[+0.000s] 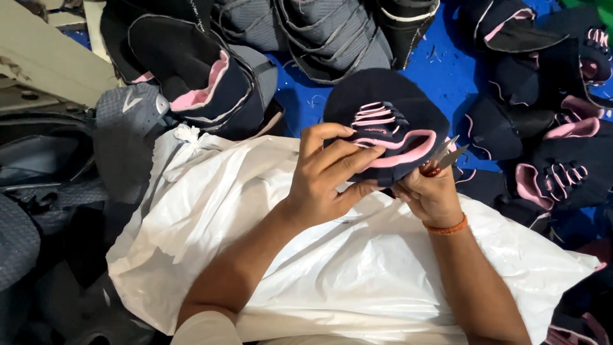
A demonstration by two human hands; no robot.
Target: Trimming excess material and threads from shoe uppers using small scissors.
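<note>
- Step in hand, as judged: trimming loose thread or excess along the pink collar edge of a dark navy shoe upper [383, 121], held at centre frame, slightly above the middle
- Left hand [325, 176], centre frame: fingers clenched on the near edge of the shoe upper, thumb below and fingertips pressed on the pink lining, steadying it
- Right hand [429, 195], just right of centre: fingers wrapped around small thread snips [447, 155]; the blades point to the upper right and lie beside the right edge of the upper; whether they are biting material cannot be told
- An orange band [449, 227] sits on the right wrist
- Next move, as judged: it calls for the left hand to turn the collar edge so the untrimmed stretch faces the blades, with the tips kept off the pink lining and lace loops
- Containers: a white plastic bag [357, 268] lies across the lower centre of the frame under both forearms, knotted at its upper left corner; it looks filled, but its contents are hidden
- No bin or tray shows; loose navy-and-pink uppers [555, 172] are heaped at right on a blue surface [447, 64]
- Grey uppers [332, 32] are stacked at top centre; more dark and grey pieces [191, 76] lie at upper left
</note>
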